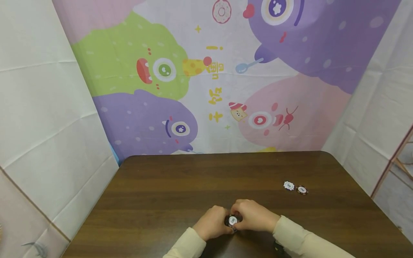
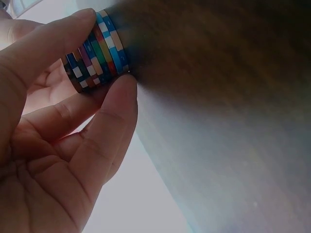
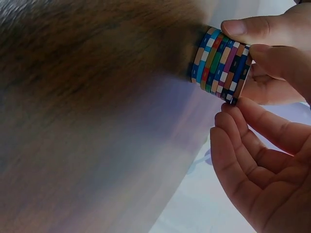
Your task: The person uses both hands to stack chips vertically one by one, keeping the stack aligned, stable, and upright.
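A short stack of poker chips (image 1: 233,220) stands on the table between my two hands, a dark chip with a white centre on top. Along its side, in the left wrist view, the stack (image 2: 99,53) has bands of blue, green, red, purple and white. My left hand (image 1: 213,223) grips the stack from the left, thumb and fingers on opposite sides near the tabletop. From the right, my right hand (image 1: 253,216) pinches the upper chips between thumb and fingertips, as the right wrist view shows at the top end of the stack (image 3: 221,65).
Two more poker chips lie farther back at the right, a white-faced chip (image 1: 288,185) beside a dark-edged chip (image 1: 302,190). The brown wooden table (image 1: 180,179) reaches back to a cartoon-printed cloth (image 1: 219,136). Pale cloth walls (image 1: 55,107) flank it.
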{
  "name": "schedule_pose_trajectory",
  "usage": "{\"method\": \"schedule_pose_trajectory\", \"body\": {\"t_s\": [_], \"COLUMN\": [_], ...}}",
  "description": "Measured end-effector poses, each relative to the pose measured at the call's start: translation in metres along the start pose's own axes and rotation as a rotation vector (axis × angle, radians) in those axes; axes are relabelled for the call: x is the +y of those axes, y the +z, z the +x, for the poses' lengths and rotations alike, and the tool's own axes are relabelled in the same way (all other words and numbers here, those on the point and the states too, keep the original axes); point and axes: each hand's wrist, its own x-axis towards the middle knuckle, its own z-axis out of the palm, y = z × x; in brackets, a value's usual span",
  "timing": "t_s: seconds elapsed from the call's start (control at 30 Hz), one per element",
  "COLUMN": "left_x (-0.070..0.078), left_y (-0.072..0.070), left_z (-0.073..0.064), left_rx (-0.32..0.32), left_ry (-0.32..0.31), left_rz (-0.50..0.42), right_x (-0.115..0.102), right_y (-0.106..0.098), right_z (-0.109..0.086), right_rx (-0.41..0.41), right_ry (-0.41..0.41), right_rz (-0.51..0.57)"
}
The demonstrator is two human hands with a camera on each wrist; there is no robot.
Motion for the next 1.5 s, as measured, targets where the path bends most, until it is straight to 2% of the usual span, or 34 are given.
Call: {"method": "schedule_pose_trajectory", "body": {"t_s": [0.47, 0.67, 0.8, 1.07, 1.5], "left_x": [-0.001, -0.001, -0.001, 0.000, 0.001], "left_y": [0.000, 0.000, 0.000, 0.000, -0.001], "left_z": [0.001, 0.001, 0.001, 0.002, 0.000], "left_rx": [-0.008, -0.003, -0.003, -0.001, 0.002], "left_ry": [0.014, 0.018, 0.003, 0.006, 0.002], "left_rz": [0.000, 0.005, 0.016, 0.052, 0.064], "right_x": [-0.001, 0.002, 0.006, 0.019, 0.049], "right_y": [-0.001, -0.006, -0.012, -0.026, -0.052], "right_z": [0.000, -0.003, -0.007, -0.019, -0.043], "right_rx": [-0.013, -0.021, -0.009, 0.075, 0.225], "right_ry": [-0.012, 0.040, 0.079, 0.115, 0.230], "right_rz": [-0.017, 0.055, 0.061, 0.017, -0.047]}}
